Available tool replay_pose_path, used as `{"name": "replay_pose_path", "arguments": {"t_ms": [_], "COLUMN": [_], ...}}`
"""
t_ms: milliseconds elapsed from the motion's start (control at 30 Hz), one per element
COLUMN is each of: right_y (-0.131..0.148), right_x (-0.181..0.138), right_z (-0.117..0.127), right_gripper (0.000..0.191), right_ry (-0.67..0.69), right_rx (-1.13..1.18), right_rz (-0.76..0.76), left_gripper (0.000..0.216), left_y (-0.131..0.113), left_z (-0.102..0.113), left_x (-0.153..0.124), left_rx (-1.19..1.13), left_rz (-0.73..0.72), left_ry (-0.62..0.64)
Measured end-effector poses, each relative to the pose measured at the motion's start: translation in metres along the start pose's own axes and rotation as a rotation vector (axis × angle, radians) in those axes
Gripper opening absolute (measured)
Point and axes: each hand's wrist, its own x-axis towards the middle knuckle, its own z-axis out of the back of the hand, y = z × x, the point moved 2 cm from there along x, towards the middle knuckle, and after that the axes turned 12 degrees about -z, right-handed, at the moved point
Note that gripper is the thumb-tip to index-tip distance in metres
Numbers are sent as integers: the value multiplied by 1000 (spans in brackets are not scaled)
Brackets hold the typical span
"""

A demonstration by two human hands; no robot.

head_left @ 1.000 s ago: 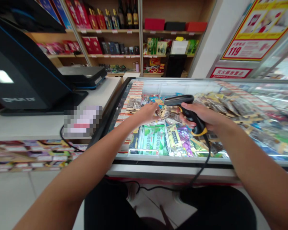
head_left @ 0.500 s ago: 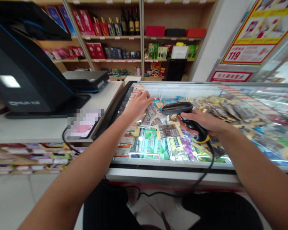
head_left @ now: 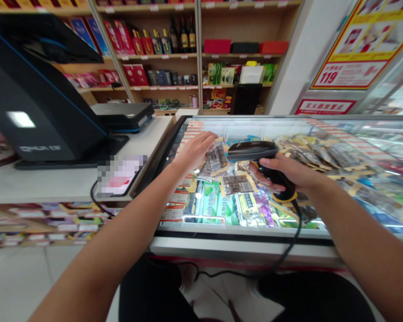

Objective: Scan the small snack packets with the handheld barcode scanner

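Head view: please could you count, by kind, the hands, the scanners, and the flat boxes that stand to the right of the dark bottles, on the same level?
Hands: 2 (left hand, right hand)
Scanner: 1
Flat boxes: 3 (red box, black box, orange box)
Total: 6

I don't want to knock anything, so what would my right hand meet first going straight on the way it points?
With the scanner leading, your right hand would probably meet the brown packet at your left hand first, though depth is hard to judge from this single view.
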Motion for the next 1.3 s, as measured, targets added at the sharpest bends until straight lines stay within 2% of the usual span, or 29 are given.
{"name": "replay_pose_path", "arguments": {"t_ms": [167, 267, 467, 667, 867, 1100, 1300], "right_y": [0, -2, -2, -1, -2, -4, -4], "right_x": [4, 6, 8, 6, 6, 6, 7], "right_z": [0, 0, 0, -1, -1, -1, -1], "right_gripper": [45, 42, 43, 43, 45, 46, 45], "right_ry": [-45, -99, -63, -19, -7, 3, -21], "right_rx": [42, 92, 105, 114, 97, 109, 99], "right_rz": [-21, -38, -66, -55, -56, -79, -58], "left_gripper": [29, 35, 46, 57, 49, 49, 51], "left_y": [-4, -4, 0, 4, 8, 8, 9], "left_z": [-7, -9, -11, 2, 5, -3, 1], "left_x": [3, 3, 1, -2, -3, -5, -2], "left_rx": [63, 40, -184, -432, -512, -432, -447], "left_rz": [-3, 49, 82, 159, 154, 193, 223], "left_ry": [74, 134, 198, 317, 242, 245, 222]}}
